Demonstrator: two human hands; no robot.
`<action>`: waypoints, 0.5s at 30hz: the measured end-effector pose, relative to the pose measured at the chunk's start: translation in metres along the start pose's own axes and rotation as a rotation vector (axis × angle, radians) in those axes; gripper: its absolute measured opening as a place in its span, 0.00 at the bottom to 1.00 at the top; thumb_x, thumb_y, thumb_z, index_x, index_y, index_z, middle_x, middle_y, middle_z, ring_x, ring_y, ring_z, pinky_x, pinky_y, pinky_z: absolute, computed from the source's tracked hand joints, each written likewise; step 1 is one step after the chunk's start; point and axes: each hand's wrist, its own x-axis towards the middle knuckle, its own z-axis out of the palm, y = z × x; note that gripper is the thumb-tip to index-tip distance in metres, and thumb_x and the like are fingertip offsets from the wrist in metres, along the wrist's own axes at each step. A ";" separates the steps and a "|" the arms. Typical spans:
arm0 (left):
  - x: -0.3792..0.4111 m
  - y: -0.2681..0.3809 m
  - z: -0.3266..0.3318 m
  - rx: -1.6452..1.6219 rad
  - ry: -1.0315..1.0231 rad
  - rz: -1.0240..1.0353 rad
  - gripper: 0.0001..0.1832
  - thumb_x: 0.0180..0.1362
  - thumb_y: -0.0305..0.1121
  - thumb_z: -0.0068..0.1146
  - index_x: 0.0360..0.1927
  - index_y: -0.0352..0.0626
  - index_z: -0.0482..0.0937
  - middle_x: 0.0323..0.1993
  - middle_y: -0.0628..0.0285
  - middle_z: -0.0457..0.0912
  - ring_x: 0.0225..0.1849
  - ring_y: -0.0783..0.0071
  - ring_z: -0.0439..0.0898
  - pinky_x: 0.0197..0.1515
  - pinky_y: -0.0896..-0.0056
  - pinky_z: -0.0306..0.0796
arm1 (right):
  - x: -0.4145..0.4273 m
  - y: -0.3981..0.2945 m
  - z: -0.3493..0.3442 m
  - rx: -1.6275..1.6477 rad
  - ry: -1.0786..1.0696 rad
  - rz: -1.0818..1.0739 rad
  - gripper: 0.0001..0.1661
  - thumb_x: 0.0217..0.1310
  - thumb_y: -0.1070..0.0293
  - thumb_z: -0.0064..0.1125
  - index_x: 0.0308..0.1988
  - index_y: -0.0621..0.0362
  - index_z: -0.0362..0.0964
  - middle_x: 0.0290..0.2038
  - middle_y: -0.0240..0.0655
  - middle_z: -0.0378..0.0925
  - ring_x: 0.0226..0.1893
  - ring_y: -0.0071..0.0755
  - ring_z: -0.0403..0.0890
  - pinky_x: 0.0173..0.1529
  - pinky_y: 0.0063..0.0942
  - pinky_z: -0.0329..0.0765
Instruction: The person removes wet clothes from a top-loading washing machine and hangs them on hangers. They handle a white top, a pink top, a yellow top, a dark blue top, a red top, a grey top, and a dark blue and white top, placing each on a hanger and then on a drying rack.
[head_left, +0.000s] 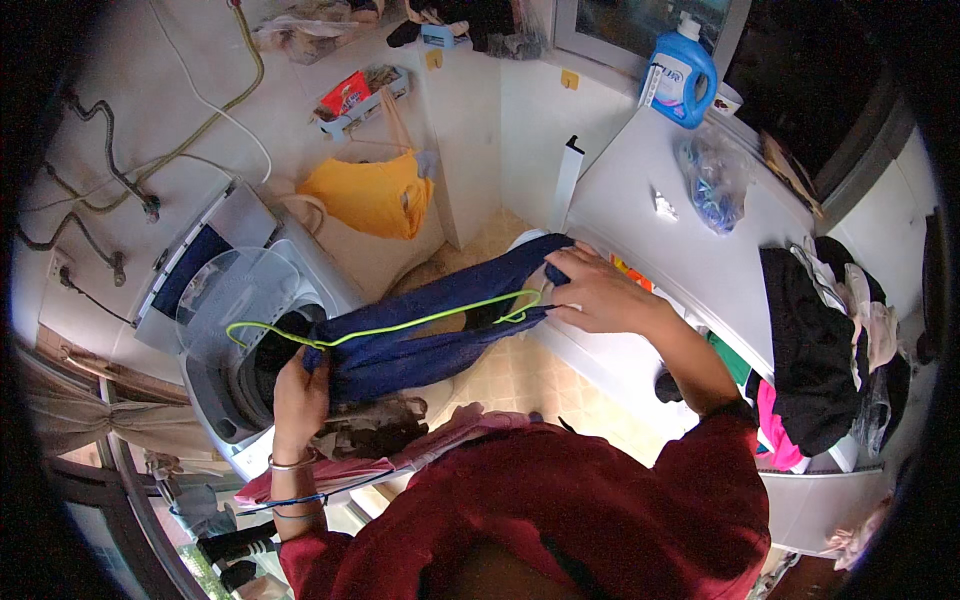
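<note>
A dark navy garment (420, 367) is stretched out in front of me between my two hands. My left hand (301, 397) pinches one end of it, beside the opening of a top-loading washing machine (202, 390). At the other end, my right hand (600, 289) grips bunched navy fabric near the edge of a white counter. A lime-green wire hanger (420, 320) runs along the garment, one end by my left fingers and the other near my right. Whether either hand also pinches the hanger is unclear. Dark contents lie in the machine, below its raised transparent lid (232, 300).
On the white counter (622, 187) stand a blue detergent jug (679, 79) and a plastic bag (712, 184). Dark clothes (810, 352) are heaped at its right. A yellow bag (367, 195) hangs on the wall below a small shelf (364, 109). Hoses (217, 112) run along the left wall.
</note>
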 end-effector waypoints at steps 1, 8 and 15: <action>0.001 0.003 -0.003 -0.047 0.008 -0.013 0.12 0.56 0.35 0.48 0.36 0.35 0.73 0.26 0.41 0.74 0.33 0.43 0.73 0.32 0.57 0.66 | -0.004 0.001 0.000 0.015 0.030 0.034 0.10 0.46 0.63 0.57 0.26 0.58 0.76 0.48 0.51 0.64 0.52 0.48 0.63 0.57 0.43 0.56; 0.003 0.002 0.017 0.169 -0.058 0.045 0.12 0.55 0.32 0.47 0.38 0.34 0.73 0.27 0.41 0.75 0.33 0.44 0.74 0.33 0.55 0.67 | 0.015 -0.023 0.014 0.066 0.101 -0.220 0.11 0.43 0.66 0.59 0.18 0.61 0.69 0.41 0.46 0.64 0.44 0.45 0.66 0.49 0.38 0.63; 0.011 -0.029 0.006 0.184 0.239 0.149 0.15 0.56 0.33 0.48 0.43 0.32 0.72 0.33 0.40 0.75 0.36 0.45 0.74 0.38 0.59 0.67 | 0.010 -0.009 0.015 0.091 0.040 -0.162 0.14 0.50 0.63 0.53 0.24 0.64 0.73 0.47 0.54 0.66 0.48 0.52 0.68 0.52 0.39 0.66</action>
